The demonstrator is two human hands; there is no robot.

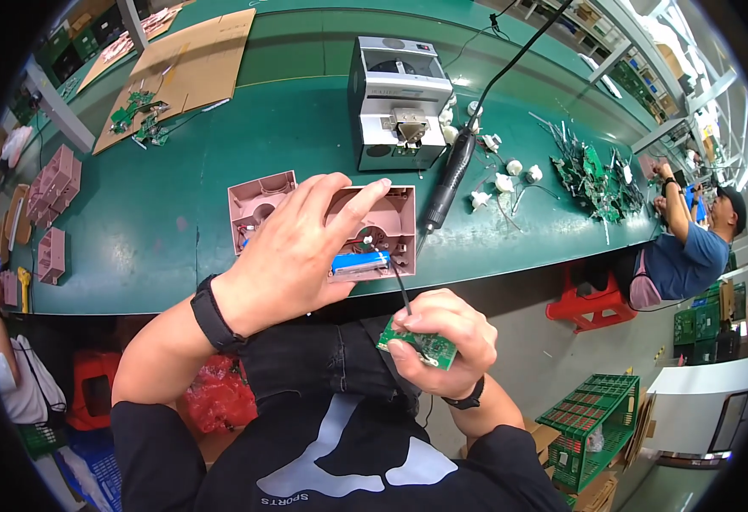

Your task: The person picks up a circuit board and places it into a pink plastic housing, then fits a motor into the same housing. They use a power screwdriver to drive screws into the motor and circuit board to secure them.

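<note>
A pink plastic housing (402, 224) with open compartments lies at the table's near edge. My left hand (293, 243) spans it, fingers stretched to the far rim and thumb at the near side, gripping it and covering its middle. Inside the housing, a blue battery pack (361, 261) sits along the near wall, with thin wires and a small white connector behind it. Just off the table edge, my right hand (451, 337) pinches a green circuit board (434, 350) between thumb and fingers. From the board a dark cable (401, 286) runs up into the housing.
A black electric screwdriver (452, 179) hangs on its cord right of the housing, before a grey machine (400, 102). White round parts (504, 182) and a heap of circuit boards (600, 183) lie to the right. More pink housings (54, 183) stand left. A co-worker (690, 239) sits far right.
</note>
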